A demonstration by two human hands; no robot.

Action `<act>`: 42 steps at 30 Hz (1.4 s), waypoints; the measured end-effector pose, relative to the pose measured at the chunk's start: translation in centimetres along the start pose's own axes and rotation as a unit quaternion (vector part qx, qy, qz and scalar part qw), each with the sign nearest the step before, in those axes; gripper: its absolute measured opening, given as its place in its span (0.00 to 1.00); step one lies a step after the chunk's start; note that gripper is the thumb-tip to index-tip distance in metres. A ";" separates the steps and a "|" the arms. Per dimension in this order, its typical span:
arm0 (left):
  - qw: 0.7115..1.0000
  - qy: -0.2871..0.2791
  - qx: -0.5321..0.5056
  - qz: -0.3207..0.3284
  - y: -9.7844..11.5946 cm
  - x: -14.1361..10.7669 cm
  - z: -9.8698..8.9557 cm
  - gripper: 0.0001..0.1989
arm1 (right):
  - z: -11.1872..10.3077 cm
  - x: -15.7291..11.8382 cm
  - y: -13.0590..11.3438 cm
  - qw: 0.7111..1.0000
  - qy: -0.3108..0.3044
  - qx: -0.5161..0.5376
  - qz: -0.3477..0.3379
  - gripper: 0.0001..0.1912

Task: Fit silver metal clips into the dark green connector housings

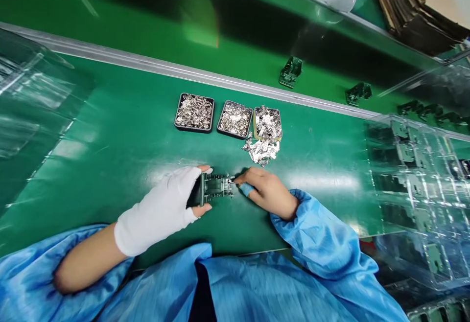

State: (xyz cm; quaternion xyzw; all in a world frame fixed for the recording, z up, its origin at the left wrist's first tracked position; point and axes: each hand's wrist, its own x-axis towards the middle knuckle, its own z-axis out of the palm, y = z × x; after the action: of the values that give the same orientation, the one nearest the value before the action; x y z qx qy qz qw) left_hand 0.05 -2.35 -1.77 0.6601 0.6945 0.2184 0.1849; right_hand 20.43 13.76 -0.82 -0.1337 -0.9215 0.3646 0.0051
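Note:
My left hand (167,207), in a white fingerless glove, grips a dark green plastic housing (216,185) by its wide end, thumb and fingers on opposite sides. The housing's narrower end points right. There my right hand (262,187), bare but for a blue wrap on one finger, pinches a small metal piece (232,182) against the housing. How far that piece sits inside cannot be made out. Beyond the hands lies a loose heap of flat silvery metal pieces (262,150), spilling from a square tray (268,122) full of similar pieces.
Two more square trays, a left one (177,122) and a middle one (219,127), hold small metal parts. Similar green housings (291,71) stand behind the metal rail (154,70). Clear plastic trays (411,185) are stacked at right; another transparent container (40,97) stands left.

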 end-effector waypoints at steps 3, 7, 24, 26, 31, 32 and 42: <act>1.000 -0.006 0.000 -0.004 0.0 0.0 0.0 0.29 | 0.4 0.1 -0.4 0.999 -0.011 -0.047 -0.001 0.18; 1.000 -0.014 -0.005 -0.016 0.0 0.1 -0.1 0.29 | 0.5 0.1 -1.1 0.994 -0.025 -0.101 0.038 0.17; 0.999 -0.027 -0.021 -0.028 0.2 0.2 -0.2 0.29 | -0.3 -0.5 -1.7 0.993 -0.081 -0.070 0.038 0.19; 0.999 -0.022 -0.018 -0.023 0.2 0.2 -0.2 0.29 | -0.1 -0.5 -2.2 0.991 -0.083 -0.096 0.045 0.18; 0.999 -0.023 -0.028 -0.036 0.3 0.3 -0.4 0.28 | -0.2 -0.6 -1.8 0.992 -0.080 -0.084 0.056 0.17; 0.999 -0.018 -0.027 -0.031 0.3 0.3 -0.4 0.27 | -0.4 -0.6 -1.5 0.994 -0.074 -0.062 0.047 0.17; 0.989 0.102 -0.076 0.073 1.3 0.0 0.0 0.28 | -0.5 0.1 -1.9 0.982 0.135 0.134 0.002 0.08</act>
State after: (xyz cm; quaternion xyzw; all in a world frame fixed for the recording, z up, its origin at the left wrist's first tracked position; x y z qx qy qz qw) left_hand 1.10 -2.28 -1.06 0.6678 0.6408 0.3494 0.1462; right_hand 19.96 12.75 0.81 -0.1819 -0.8551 0.4631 0.1461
